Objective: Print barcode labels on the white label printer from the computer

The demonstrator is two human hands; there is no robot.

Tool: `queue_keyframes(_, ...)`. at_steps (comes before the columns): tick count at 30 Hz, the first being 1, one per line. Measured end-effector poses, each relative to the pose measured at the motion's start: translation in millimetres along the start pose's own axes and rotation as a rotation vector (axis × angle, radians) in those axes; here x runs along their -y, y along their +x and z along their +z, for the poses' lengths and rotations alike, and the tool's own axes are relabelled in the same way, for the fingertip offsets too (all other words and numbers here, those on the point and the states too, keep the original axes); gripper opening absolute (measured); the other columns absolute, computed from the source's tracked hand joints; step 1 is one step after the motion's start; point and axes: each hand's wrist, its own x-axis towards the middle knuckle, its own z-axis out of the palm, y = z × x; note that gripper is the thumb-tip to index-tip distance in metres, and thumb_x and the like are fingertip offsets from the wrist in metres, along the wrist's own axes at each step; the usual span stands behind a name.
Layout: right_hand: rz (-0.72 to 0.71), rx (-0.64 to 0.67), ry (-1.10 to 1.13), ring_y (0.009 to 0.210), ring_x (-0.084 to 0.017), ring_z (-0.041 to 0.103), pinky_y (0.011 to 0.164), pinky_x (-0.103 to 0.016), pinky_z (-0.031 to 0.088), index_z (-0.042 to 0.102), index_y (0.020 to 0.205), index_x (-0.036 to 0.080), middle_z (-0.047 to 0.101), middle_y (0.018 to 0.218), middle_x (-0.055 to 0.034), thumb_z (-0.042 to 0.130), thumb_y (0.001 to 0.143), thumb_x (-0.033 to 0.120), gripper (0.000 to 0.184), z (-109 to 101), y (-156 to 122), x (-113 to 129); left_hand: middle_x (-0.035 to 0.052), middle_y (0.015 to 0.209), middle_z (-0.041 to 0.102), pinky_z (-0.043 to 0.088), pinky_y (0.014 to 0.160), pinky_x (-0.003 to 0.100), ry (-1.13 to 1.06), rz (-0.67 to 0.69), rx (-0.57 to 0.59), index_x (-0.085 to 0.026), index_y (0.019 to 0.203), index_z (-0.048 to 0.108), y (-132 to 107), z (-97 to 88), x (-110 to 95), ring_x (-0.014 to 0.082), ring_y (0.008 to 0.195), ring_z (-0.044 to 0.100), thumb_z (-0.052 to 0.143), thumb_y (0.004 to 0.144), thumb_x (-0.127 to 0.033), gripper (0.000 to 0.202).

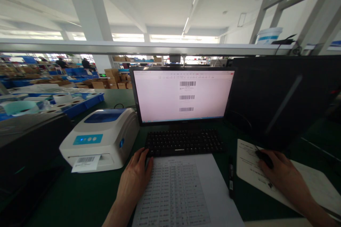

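My left hand [137,171] rests at the lower left corner of a black keyboard [183,142], fingers stretched out and holding nothing; its thumb lies by the edge of a printed sheet [181,191] filled with table rows. My right hand [283,172] is closed over a black computer mouse [264,159], which sits on a light mouse pad [247,170] with printing on it. Behind the keyboard, a monitor [160,95] displays three barcodes on a white page. A white label printer [106,131] stands left of the keyboard, with a barcode label [85,163] sticking out of its front slot.
A black marker [231,177] lies between the sheet and the mouse pad. Blue trays [87,103] with label rolls stand at the left, behind a dark box-shaped device [34,142]. A large dark panel [279,95] is at the right. A shelf [133,48] crosses above the monitor.
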Motion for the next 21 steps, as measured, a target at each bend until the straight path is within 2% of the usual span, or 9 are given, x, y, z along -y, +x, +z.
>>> queue_keyframes(5,-0.018,0.006,0.01,0.124,-0.046,0.076,0.106,-0.064,0.066,0.077,0.143,0.014,0.07,0.147,-0.0253,0.036,0.101,0.068,0.079,-3.0,0.7,1.2,0.0174,0.146,0.08,0.074,0.104,0.054,0.002,-0.011,0.003,-0.02,0.141,0.075,0.2,-0.5,-0.1,0.0343,0.122,0.085,0.051,0.117,-0.043,0.041)
queue_keyframes(21,-0.019,0.008,0.04,0.118,-0.044,0.078,0.094,-0.061,0.069,0.077,0.142,0.017,0.071,0.148,-0.0238,0.042,0.1,0.071,0.076,2.2,1.6,-5.7,0.0188,0.146,0.079,0.074,0.103,0.057,-0.027,-0.006,-0.009,-0.017,0.141,0.075,-1.1,1.8,0.5,0.0373,0.122,0.085,0.052,0.117,-0.042,0.042)
